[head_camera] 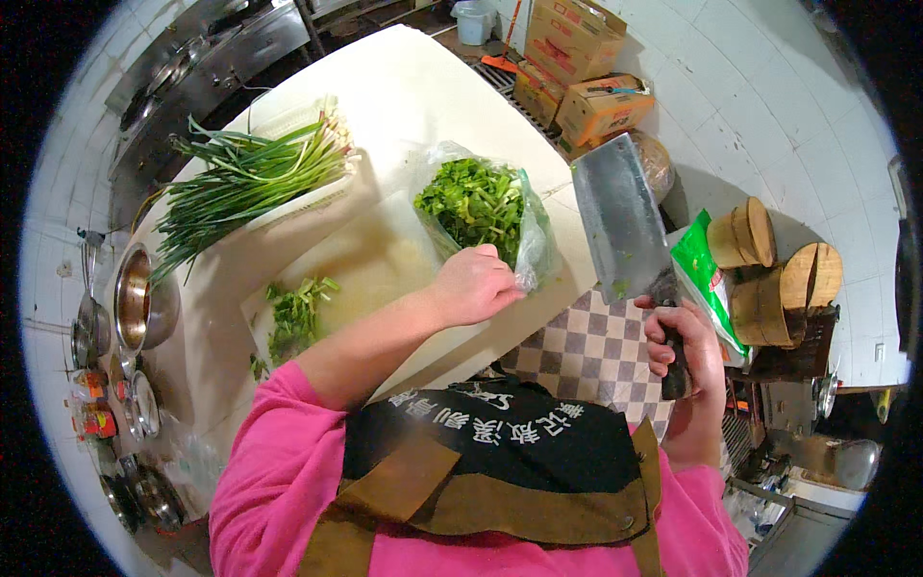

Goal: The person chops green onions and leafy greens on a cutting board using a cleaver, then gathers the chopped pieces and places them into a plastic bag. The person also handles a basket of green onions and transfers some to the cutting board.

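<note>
My left hand (476,285) grips the near rim of a clear plastic bag (539,241) on the work table. Chopped leafy greens (476,205) fill the bag. To the right, beyond the table edge, my right hand (689,346) is closed around the dark handle of a cleaver (624,216). Its broad blade points up and away, with bits of green stuck to it. A small pile of cut greens (294,317) lies on the left end of the cutting board (360,260), partly behind my left forearm. Long spring onions (252,184) rest across a white plastic basket (317,191).
A steel bowl (137,299) stands at the table's left side, near jars with red contents (92,418). Cardboard boxes (573,43) are stacked beyond the far right edge. Wooden buckets (757,306) and a green-and-white bag (703,278) stand to the right of the cleaver.
</note>
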Tool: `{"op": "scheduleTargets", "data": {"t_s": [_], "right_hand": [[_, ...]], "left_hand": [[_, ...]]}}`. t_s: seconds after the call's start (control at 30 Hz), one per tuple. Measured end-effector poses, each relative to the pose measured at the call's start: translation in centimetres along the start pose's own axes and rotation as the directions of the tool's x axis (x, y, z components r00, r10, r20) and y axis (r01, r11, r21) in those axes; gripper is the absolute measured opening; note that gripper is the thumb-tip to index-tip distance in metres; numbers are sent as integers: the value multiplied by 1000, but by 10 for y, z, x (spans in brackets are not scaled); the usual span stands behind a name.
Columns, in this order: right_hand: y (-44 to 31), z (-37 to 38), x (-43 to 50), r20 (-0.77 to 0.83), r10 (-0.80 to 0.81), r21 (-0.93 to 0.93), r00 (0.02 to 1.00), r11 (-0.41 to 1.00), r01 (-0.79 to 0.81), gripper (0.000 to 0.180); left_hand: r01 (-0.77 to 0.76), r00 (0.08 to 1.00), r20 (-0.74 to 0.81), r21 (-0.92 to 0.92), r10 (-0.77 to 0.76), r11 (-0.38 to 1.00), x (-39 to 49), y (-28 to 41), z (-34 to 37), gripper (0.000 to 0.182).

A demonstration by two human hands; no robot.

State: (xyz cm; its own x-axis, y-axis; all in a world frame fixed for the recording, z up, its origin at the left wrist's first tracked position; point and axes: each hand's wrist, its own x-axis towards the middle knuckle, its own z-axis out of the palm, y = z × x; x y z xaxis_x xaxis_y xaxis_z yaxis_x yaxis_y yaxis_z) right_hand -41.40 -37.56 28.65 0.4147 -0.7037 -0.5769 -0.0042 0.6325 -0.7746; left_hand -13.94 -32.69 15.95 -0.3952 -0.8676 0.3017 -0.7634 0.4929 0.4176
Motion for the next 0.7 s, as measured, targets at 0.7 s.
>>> {"op": "scheduleTargets", "data": {"t_s": [0.7], "right_hand": [[169,153,149,457,89,-840,885,371,396,24]], "left_hand": [[825,497,-567,74,-657,560,-293,-6,40,51]]}}
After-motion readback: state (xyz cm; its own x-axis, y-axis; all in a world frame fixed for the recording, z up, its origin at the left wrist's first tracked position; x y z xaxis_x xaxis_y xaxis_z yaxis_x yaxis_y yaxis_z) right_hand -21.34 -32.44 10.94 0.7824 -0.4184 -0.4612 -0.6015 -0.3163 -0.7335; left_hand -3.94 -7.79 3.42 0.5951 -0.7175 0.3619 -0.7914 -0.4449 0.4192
